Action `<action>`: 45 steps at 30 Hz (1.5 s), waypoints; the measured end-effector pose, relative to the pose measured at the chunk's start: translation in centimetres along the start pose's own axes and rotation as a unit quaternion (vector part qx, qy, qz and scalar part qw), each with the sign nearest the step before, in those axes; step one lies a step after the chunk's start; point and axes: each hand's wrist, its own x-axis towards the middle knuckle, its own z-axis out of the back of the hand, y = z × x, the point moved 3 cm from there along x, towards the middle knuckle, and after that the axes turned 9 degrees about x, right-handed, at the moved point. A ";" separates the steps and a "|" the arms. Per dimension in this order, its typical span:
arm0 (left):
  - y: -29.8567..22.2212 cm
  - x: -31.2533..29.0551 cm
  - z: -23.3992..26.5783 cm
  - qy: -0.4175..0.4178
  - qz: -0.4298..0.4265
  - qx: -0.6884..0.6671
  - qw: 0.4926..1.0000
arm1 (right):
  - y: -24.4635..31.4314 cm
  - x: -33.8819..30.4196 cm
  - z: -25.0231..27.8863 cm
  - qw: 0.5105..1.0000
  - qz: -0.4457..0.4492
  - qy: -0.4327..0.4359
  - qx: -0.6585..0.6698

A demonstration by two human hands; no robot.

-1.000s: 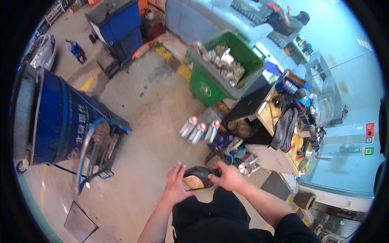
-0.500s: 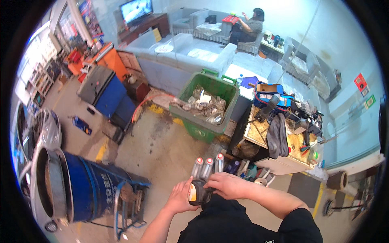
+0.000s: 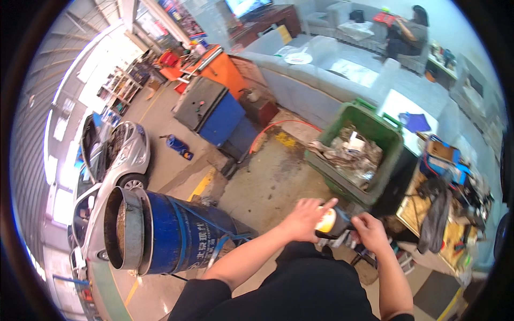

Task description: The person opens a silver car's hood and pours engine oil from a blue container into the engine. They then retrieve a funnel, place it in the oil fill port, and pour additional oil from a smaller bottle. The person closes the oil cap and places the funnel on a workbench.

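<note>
My left hand (image 3: 304, 220) is wrapped round a black plastic bottle (image 3: 340, 226) with a yellow and white label, thumb and fingers over its label side. The bottle lies tilted, with its darker end toward my right hand (image 3: 369, 231). That hand's fingers are closed at this end of the bottle; exactly what they pinch there is hidden. Beneath the bottle, pale grey shapes show only in part. A green wheeled bin (image 3: 342, 181) filled with crumpled plastic and rubbish stands just beyond my hands.
On the left, a large blue drum (image 3: 160, 232) lies tilted on a cart. A cluttered workbench (image 3: 409, 214) stands on the right. Farther off are a blue bin (image 3: 222, 120), an orange cabinet (image 3: 225, 72) and a silver car (image 3: 115, 176). Behind glass, a person (image 3: 409, 35) sits on a sofa.
My view has swung left, so the surroundings appear farther right. The bottle has turned from upright to tilted sideways. The red-capped grey bottles seen beyond it are now mostly hidden.
</note>
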 end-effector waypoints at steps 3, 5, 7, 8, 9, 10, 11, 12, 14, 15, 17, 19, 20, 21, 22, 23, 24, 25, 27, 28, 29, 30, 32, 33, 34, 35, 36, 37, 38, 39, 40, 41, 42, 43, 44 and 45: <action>3.7 4.7 -0.1 0.006 -0.062 0.027 0.998 | 0.5 2.9 -0.6 0.995 0.083 -0.053 0.028; 7.1 8.1 -0.3 0.059 -0.087 -0.024 0.994 | 1.7 4.0 -0.6 0.969 0.184 -0.114 -0.122; 9.1 11.9 -1.0 0.138 -0.115 -0.110 0.978 | 3.2 4.6 -0.9 0.927 0.305 -0.134 -0.175; 10.0 13.6 -1.2 0.172 -0.137 -0.162 0.962 | 3.9 4.6 -0.7 0.899 0.345 -0.164 -0.214; 10.7 15.4 -1.2 0.194 -0.165 -0.186 0.949 | 4.4 4.8 -0.6 0.904 0.333 -0.167 -0.212; 11.3 17.2 -1.1 0.228 -0.192 -0.183 0.937 | 5.0 4.8 -0.6 0.906 0.323 -0.180 -0.205; 11.7 18.9 -1.1 0.260 -0.212 -0.181 0.924 | 5.5 4.8 -0.6 0.905 0.316 -0.199 -0.202; 11.7 20.5 -0.8 0.273 -0.233 -0.180 0.916 | 5.9 4.7 -0.6 0.907 0.304 -0.218 -0.195; 11.5 23.1 -0.3 0.271 -0.270 -0.120 0.916 | 5.9 4.5 -0.5 0.925 0.262 -0.266 -0.070; 11.5 24.4 0.1 0.274 -0.284 -0.102 0.913 | 5.6 4.8 -0.6 0.932 0.222 -0.286 0.029; 11.2 26.3 0.5 0.283 -0.309 -0.067 0.906 | 3.7 5.8 -0.6 0.945 -0.003 -0.308 0.108; 10.6 27.6 0.6 0.289 -0.342 -0.017 0.894 | 2.0 7.2 -0.9 0.920 -0.113 -0.280 0.250; 10.4 28.1 0.6 0.279 -0.360 -0.006 0.890 | 1.7 7.6 -1.0 0.926 -0.066 -0.303 0.214; 10.3 28.6 0.6 0.288 -0.362 0.029 0.886 | 1.5 7.9 -1.2 0.926 -0.018 -0.330 0.183; 10.2 29.1 0.5 0.296 -0.368 0.037 0.881 | 1.1 8.1 -1.4 0.925 -0.009 -0.346 0.155; 10.1 29.5 0.5 0.302 -0.375 0.040 0.875 | 0.6 8.2 -1.8 0.928 0.005 -0.327 0.180; 10.0 29.9 0.3 0.320 -0.374 0.050 0.869 | 0.7 8.2 -1.9 0.923 0.082 -0.355 0.122; 10.0 30.4 0.1 0.347 -0.368 0.049 0.861 | 0.7 8.1 -2.1 0.916 0.131 -0.371 0.073; 9.6 31.1 0.0 0.373 -0.368 0.041 0.851 | 0.6 8.1 -2.5 0.903 0.171 -0.393 0.014; 9.4 31.5 -0.1 0.392 -0.361 0.040 0.845 | 0.5 8.0 -2.8 0.896 0.185 -0.404 0.012; 9.2 31.8 -0.2 0.401 -0.361 0.032 0.841 | 0.4 8.0 -3.0 0.893 0.188 -0.409 0.021; 8.9 31.9 -0.3 0.400 -0.363 0.048 0.840 | 0.3 8.0 -3.2 0.889 0.187 -0.417 0.039; 8.3 32.2 -0.4 0.389 -0.377 0.058 0.839 | -0.4 8.1 -3.5 0.881 0.147 -0.432 0.122; 8.0 32.2 -0.5 0.381 -0.384 0.066 0.838 | -0.9 8.1 -3.5 0.874 0.124 -0.439 0.167; 7.8 32.1 -0.7 0.374 -0.392 0.073 0.837 | -1.5 8.2 -3.7 0.869 0.095 -0.434 0.219; 7.5 32.0 -0.9 0.366 -0.401 0.081 0.836 | -2.4 8.6 -3.7 0.890 -0.002 -0.395 0.226; 7.3 31.8 -1.1 0.364 -0.405 0.091 0.834 | -3.4 9.0 -3.9 0.877 -0.069 -0.341 0.332; 7.1 31.6 -1.4 0.359 -0.409 0.102 0.833 | -3.8 9.3 -4.1 0.864 -0.075 -0.316 0.386; 6.9 31.5 -1.6 0.353 -0.411 0.112 0.833 | -4.3 9.4 -4.1 0.838 -0.082 -0.300 0.449; 6.8 31.4 -1.6 0.344 -0.422 0.125 0.829 | -4.4 9.3 -4.0 0.864 -0.032 -0.329 0.378; 6.7 31.5 -1.6 0.349 -0.418 0.124 0.830 | -4.2 9.1 -3.9 0.881 0.020 -0.357 0.310; 6.7 31.5 -1.6 0.353 -0.416 0.119 0.830 | -4.1 8.9 -4.1 0.894 0.058 -0.364 0.255; 6.6 31.6 -1.6 0.359 -0.411 0.120 0.829 | -3.8 8.5 -4.2 0.885 0.101 -0.403 0.208; 6.4 31.7 -1.5 0.363 -0.404 0.111 0.832 | -3.6 8.2 -4.5 0.878 0.130 -0.426 0.177; 6.2 31.8 -1.5 0.365 -0.408 0.113 0.829 | -3.4 7.8 -4.7 0.864 0.166 -0.448 0.156; 5.8 31.9 -1.6 0.367 -0.412 0.115 0.826 | -3.1 7.4 -5.0 0.851 0.187 -0.476 0.122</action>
